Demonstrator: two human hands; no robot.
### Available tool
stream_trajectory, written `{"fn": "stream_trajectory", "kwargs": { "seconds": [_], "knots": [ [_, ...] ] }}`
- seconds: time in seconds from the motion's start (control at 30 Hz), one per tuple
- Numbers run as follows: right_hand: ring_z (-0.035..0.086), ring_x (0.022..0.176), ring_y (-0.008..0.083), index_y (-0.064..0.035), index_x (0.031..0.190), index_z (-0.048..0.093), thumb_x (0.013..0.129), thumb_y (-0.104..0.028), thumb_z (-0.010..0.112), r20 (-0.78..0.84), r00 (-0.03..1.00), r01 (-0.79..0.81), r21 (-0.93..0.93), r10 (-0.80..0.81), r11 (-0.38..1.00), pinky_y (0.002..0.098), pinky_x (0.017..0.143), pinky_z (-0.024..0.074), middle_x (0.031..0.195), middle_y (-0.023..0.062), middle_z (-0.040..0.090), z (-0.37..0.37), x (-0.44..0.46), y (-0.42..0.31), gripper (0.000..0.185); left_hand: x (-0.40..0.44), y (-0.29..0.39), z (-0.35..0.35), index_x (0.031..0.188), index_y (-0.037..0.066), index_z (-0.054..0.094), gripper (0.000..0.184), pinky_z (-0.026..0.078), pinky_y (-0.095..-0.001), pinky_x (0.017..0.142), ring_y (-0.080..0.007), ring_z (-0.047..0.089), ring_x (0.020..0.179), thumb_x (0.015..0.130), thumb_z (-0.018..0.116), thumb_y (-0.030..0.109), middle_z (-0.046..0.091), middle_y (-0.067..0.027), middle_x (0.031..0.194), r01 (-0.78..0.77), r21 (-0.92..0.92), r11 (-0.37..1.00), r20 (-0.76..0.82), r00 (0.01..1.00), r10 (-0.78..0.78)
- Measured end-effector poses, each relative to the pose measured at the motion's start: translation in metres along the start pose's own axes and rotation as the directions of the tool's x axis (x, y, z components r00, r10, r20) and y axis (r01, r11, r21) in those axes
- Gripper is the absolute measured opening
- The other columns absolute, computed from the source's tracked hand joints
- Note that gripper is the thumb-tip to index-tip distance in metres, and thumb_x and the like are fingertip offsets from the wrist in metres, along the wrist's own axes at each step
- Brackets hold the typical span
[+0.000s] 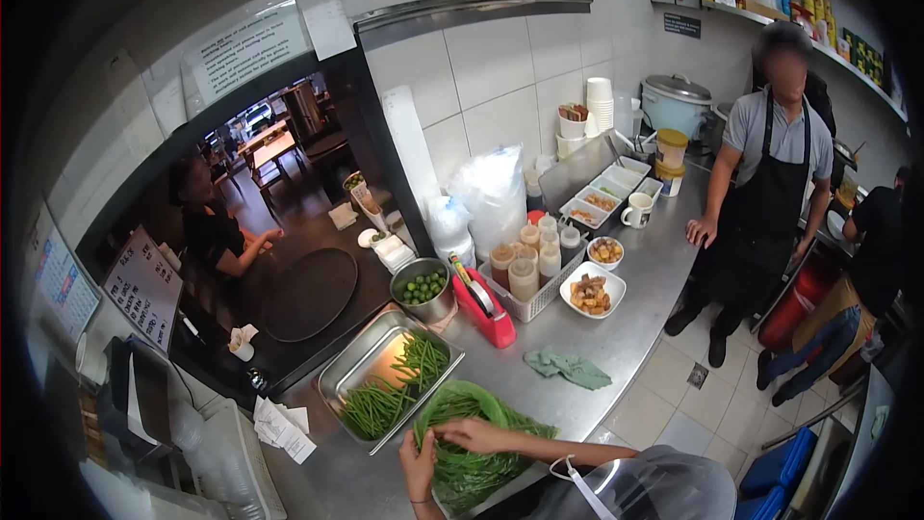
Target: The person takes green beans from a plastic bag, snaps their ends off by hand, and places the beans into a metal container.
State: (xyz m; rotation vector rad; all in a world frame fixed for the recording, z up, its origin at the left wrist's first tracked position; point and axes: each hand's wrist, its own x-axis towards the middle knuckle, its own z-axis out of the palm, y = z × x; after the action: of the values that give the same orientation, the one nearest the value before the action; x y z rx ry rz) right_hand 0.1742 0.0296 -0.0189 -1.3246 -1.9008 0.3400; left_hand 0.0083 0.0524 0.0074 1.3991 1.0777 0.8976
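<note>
A green bag of leafy greens lies at the counter's front edge. Over its left side, my left hand and my right hand come close together with fingers bent. Whatever lies between the fingers of either hand is too small to name. Just beyond them, a steel tray holds cut green beans in two heaps, with bare metal showing between. A steel pot of small green limes stands behind the tray, beside a red tape dispenser.
A green cloth lies on the right of the counter. Behind it are a white bowl of food and a basket of sauce bottles. Paper slips lie left. A person in a black apron stands at the counter's right side.
</note>
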Motion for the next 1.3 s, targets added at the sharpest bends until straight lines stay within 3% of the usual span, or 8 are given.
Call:
{"fn": "stream_trajectory", "kwargs": {
  "seconds": [0.07, 0.27, 0.4, 0.6, 0.83, 1.0, 1.13, 1.3],
  "knots": [
    [0.061, 0.075, 0.0154, -0.0011, 0.113, 0.060, 0.090, -0.017, 0.057, 0.287, 0.947, -0.298, 0.616, 0.145, 0.729, 0.0283, 0.070, 0.0492, 0.087, 0.0077, 0.063, -0.006, 0.000, -0.018, 0.029, 0.001, -0.002, 0.006, 0.097, 0.003, 0.049, 0.015, 0.030, -0.0202, 0.041, -0.0045, 0.042, 0.052, 0.092, 0.055, 0.015, 0.054, -0.0042, 0.071, 0.019, -0.304, 0.953, -0.078, 0.996, -0.045],
    [0.056, 0.072, 0.0069, -0.0002, 0.109, 0.061, 0.089, -0.014, 0.059, 0.379, 0.904, -0.428, 0.806, 0.200, 0.408, 0.0215, 0.065, 0.0461, 0.082, 0.0040, 0.063, -0.016, -0.010, -0.004, 0.024, -0.005, 0.022, 0.021, 0.103, 0.004, 0.046, 0.012, 0.030, -0.0184, 0.041, -0.0045, 0.040, 0.051, 0.094, 0.051, 0.010, 0.054, -0.0046, 0.075, 0.014, -0.516, 0.856, -0.069, 0.996, -0.058],
    [0.055, 0.070, 0.0085, -0.0011, 0.101, 0.064, 0.089, -0.014, 0.060, 0.395, 0.908, -0.412, 0.786, 0.139, 0.460, 0.0232, 0.064, 0.0452, 0.080, 0.0030, 0.061, -0.020, -0.014, -0.004, 0.019, -0.009, 0.031, 0.026, 0.106, 0.004, 0.046, 0.014, 0.030, -0.0184, 0.042, -0.0045, 0.039, 0.051, 0.094, 0.050, 0.009, 0.054, -0.0046, 0.075, -0.022, -0.600, 0.800, -0.046, 0.999, -0.007],
    [0.055, 0.071, 0.0260, -0.0022, 0.090, 0.059, 0.087, -0.018, 0.060, 0.105, 0.979, 0.141, 0.290, -0.177, 0.947, 0.0352, 0.065, 0.0437, 0.081, 0.0076, 0.053, -0.030, 0.013, -0.013, 0.016, -0.022, 0.036, 0.018, 0.107, 0.004, 0.047, 0.013, 0.030, -0.0193, 0.044, -0.0047, 0.037, 0.053, 0.096, 0.047, 0.011, 0.053, -0.0045, 0.075, -0.151, -0.576, 0.803, -0.219, 0.975, 0.027],
    [0.054, 0.073, 0.0296, -0.0027, 0.086, 0.056, 0.086, -0.018, 0.060, 0.178, 0.983, -0.001, 0.204, -0.036, 0.979, 0.0351, 0.067, 0.0436, 0.083, 0.0097, 0.053, -0.062, 0.021, -0.050, 0.016, -0.014, 0.020, 0.010, 0.098, 0.006, 0.050, 0.015, 0.029, -0.0201, 0.042, -0.0062, 0.037, 0.052, 0.098, 0.044, 0.020, 0.051, -0.0042, 0.073, -0.168, -0.881, 0.442, -0.267, 0.948, -0.171],
    [0.055, 0.069, 0.0283, -0.0021, 0.086, 0.058, 0.084, -0.010, 0.062, -0.412, 0.906, 0.174, 0.154, -0.097, 0.972, 0.0359, 0.060, 0.0438, 0.079, 0.0105, 0.054, -0.090, 0.017, -0.077, 0.009, 0.005, -0.015, -0.013, 0.101, 0.006, 0.050, 0.017, 0.027, -0.0178, 0.040, -0.0058, 0.034, 0.050, 0.098, 0.044, 0.022, 0.042, -0.0012, 0.064, -0.148, -0.979, 0.142, -0.162, 0.983, -0.086],
    [0.056, 0.069, 0.0273, -0.0012, 0.087, 0.058, 0.082, -0.005, 0.064, -0.390, 0.921, 0.072, 0.224, 0.021, 0.972, 0.0334, 0.060, 0.0438, 0.078, 0.0111, 0.054, -0.093, 0.017, -0.072, 0.009, -0.012, 0.033, -0.005, 0.106, 0.004, 0.054, 0.022, 0.028, -0.0189, 0.038, -0.0045, 0.033, 0.049, 0.098, 0.043, 0.020, 0.041, 0.0004, 0.063, -0.138, -0.954, 0.265, -0.154, 0.987, -0.037],
    [0.056, 0.069, 0.0266, -0.0032, 0.087, 0.058, 0.085, -0.016, 0.063, 0.142, 0.988, 0.011, 0.353, -0.066, 0.936, 0.0338, 0.061, 0.0439, 0.078, 0.0093, 0.056, -0.062, 0.010, -0.072, 0.014, -0.017, 0.029, 0.016, 0.094, 0.005, 0.053, 0.018, 0.023, -0.0191, 0.041, -0.0045, 0.030, 0.050, 0.095, 0.049, 0.022, 0.034, 0.0039, 0.059, -0.061, -0.835, 0.547, -0.034, 0.998, 0.059]
  ]
}}
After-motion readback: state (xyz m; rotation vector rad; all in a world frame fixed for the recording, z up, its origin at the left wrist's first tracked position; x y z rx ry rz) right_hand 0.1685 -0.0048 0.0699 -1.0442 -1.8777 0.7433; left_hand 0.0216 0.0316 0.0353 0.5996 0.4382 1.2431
